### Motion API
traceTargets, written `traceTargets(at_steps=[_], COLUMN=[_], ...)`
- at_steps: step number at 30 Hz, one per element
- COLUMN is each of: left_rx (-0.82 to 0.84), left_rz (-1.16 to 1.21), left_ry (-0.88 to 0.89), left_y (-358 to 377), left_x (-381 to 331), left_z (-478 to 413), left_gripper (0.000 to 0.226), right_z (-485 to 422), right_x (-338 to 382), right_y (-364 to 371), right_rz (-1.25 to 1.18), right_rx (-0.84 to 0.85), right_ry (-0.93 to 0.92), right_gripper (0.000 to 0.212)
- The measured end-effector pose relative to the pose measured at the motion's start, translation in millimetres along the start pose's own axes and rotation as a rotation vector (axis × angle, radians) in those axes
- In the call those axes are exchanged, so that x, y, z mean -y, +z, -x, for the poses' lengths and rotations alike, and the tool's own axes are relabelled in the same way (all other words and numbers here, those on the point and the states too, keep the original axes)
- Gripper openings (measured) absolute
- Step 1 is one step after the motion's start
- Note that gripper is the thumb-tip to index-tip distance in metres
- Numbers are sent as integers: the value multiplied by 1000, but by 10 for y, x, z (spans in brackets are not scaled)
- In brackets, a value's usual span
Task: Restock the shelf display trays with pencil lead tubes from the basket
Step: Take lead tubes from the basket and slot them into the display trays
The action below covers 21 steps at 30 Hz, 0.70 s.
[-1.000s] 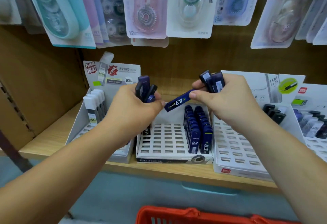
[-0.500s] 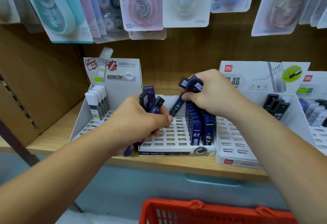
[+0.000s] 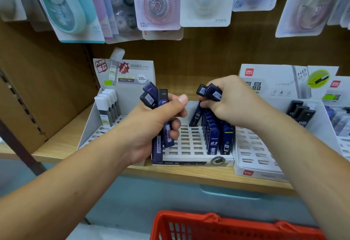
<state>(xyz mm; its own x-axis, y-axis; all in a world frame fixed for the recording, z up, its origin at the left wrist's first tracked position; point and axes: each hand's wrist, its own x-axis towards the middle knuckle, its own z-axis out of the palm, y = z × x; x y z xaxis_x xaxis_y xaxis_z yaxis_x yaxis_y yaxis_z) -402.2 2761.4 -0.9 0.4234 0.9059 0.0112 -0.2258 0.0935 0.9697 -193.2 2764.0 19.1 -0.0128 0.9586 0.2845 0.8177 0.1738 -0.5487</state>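
The left hand is clenched round a bundle of dark blue plastic pencil lead tubes at frame centre. The right hand clasps more and pinches one tilted tube, top leaning right, lower end at the white slotted display tray on the wooden shelf. Upright tubes fill the tray's right rows. A red plastic basket sits at the bottom edge.

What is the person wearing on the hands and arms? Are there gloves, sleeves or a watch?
The left hand and the right hand have no gloves, and no ring shows on the fingers. The left forearm and the right forearm are bare to the picture's edge: no sleeve, watch or bracelet shows. The left thumbnail is short and unpainted.
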Motion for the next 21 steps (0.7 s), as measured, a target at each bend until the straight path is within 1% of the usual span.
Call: traceTargets(at_steps=[5, 11, 13, 16, 19, 21], left_rx=[-60, -126, -145, -160, -159, -157], left_rz=[152, 224, 245, 277, 301, 309], left_ry=[30, 33, 35, 52, 53, 50], left_y=[59, 92, 104, 133, 153, 151], left_x=[-58, -86, -82, -86, -84, -76], left_z=[-28, -71, -92, -135, -162, -169], left_gripper=[17, 26, 29, 28, 24, 23], right_z=[-7, -11, -35, -45, -65, -78], right_x=[-31, -3, -12, -29, -24, 1], right_y=[20, 28, 39, 71, 91, 73], right_rz=[65, 122, 89, -8, 25, 57], right_rx=[-34, 37, -12, -125, -94, -53], right_ry=[-20, -63, -21, 21, 24, 9], right_gripper=[4, 13, 9, 13, 13, 17])
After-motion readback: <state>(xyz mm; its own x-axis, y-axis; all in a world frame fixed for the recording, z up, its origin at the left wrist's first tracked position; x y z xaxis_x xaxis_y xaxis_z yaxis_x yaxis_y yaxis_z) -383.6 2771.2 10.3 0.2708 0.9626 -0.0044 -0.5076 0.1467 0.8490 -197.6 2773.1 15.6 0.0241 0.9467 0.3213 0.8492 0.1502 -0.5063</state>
